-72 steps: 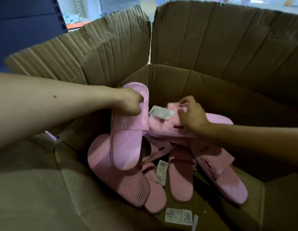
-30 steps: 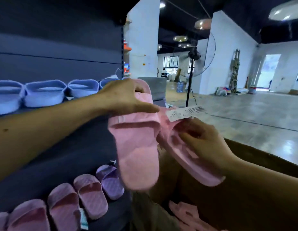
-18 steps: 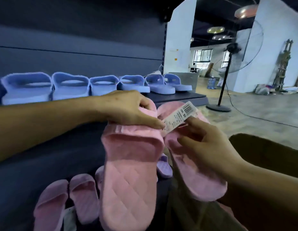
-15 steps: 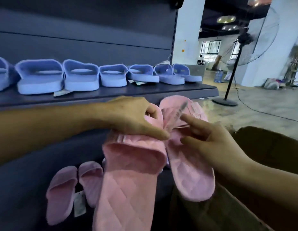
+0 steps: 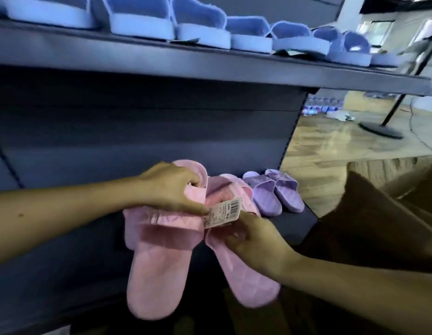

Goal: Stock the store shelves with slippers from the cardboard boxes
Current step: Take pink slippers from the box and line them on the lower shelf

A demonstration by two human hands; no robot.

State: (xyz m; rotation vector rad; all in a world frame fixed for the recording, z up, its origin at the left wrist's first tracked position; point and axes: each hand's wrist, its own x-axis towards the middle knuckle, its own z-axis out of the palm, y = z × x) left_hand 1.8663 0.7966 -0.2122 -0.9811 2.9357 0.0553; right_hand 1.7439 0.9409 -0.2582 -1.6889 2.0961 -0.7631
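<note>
Left hand [image 5: 171, 189]: fingers curled over the strap of the first pink slipper [image 5: 156, 274], thumb pressed along the strap edge. Right hand [image 5: 256, 240]: fingers curled round the middle of the second pink slipper [image 5: 246, 281], just under a paper barcode tag [image 5: 223, 212] standing up between the two.

Both slippers are held in the air, footbeds hanging down, in front of the lower shelf [image 5: 294, 226].

Handling (judged): light, with a soft quilted surface and a bendy sole. Neither fragile nor slippery. The strap is the best hold. The tag is thin and could crease.

Containers:
- Cardboard box [image 5: 379, 213] at right: only a dark flap shows, contents hidden.
- Lower shelf: a purple pair [image 5: 275, 192] just beside the pink ones.
- Upper shelf [image 5: 210, 61]: a row of blue slippers [image 5: 142, 18] side by side
</note>
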